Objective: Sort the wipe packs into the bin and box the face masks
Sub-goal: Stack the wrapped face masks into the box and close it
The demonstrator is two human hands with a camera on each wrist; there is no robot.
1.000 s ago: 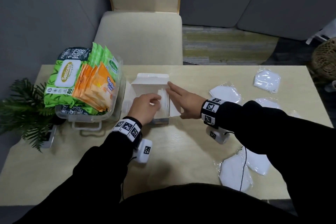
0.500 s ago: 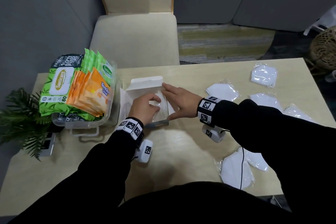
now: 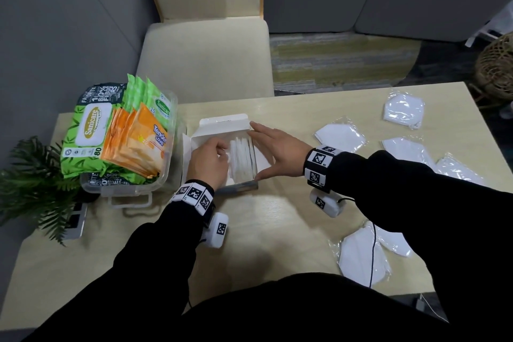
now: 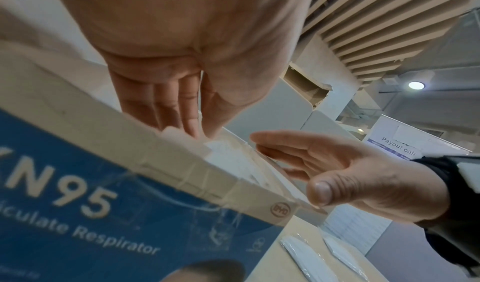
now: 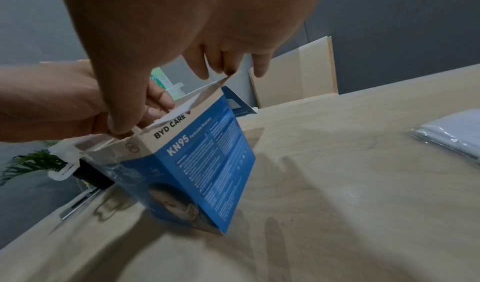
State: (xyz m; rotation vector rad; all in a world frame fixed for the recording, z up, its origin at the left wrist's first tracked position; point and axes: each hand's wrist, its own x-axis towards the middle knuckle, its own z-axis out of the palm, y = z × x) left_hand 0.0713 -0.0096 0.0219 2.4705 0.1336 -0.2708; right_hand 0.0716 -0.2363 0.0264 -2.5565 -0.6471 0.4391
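Observation:
A blue KN95 mask box [image 3: 222, 122] stands open on the table beside the bin. Several wrapped white masks [image 3: 241, 155] stand on edge inside it. My left hand [image 3: 219, 154] reaches into the box from the near left, its straight fingers [image 4: 187, 110] pressing on the masks. My right hand [image 3: 266, 144] lies flat along the box's right flap, thumb at the near corner [image 4: 319, 192]. Green and orange wipe packs [image 3: 138, 144] fill the clear bin [image 3: 130, 189]. Loose wrapped masks [image 3: 340, 135] [image 3: 404, 110] [image 3: 363, 255] lie on the right of the table.
A cream chair [image 3: 205, 58] stands behind the table [image 3: 277, 230]. A green plant [image 3: 33, 183] and a power strip [image 3: 73, 222] sit at the left edge. A wicker basket [image 3: 497, 64] is on the floor at the far right.
Both hands stay at the box. The right hand has brought the right flap closer to the box, and the left fingers have pushed further in among the masks.

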